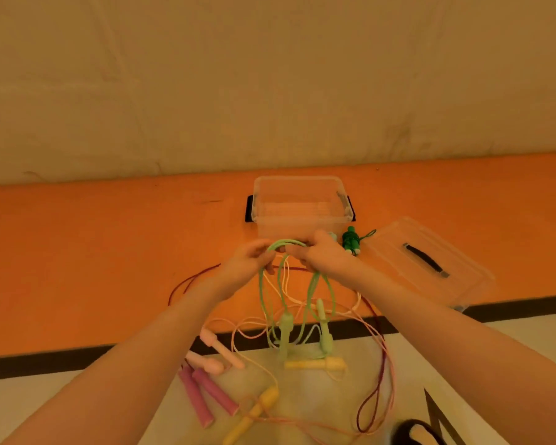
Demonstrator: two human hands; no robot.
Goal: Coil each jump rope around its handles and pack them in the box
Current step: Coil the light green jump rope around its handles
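Left hand (254, 261) and right hand (318, 255) pinch the light green rope (281, 277) at the box's (297, 203) 6 o'clock. Risk: dangling handles (286, 329) snag the loose ropes beneath.

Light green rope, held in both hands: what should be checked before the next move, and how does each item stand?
1. Left hand and right hand grip the light green rope: ok.
2. Its handles hang free, not coiled round: not ok.
3. Free of the pale ropes behind: cannot tell.
4. Clear box open, lid aside: ok.
5. Dark green rope coiled, outside the box: not ok.
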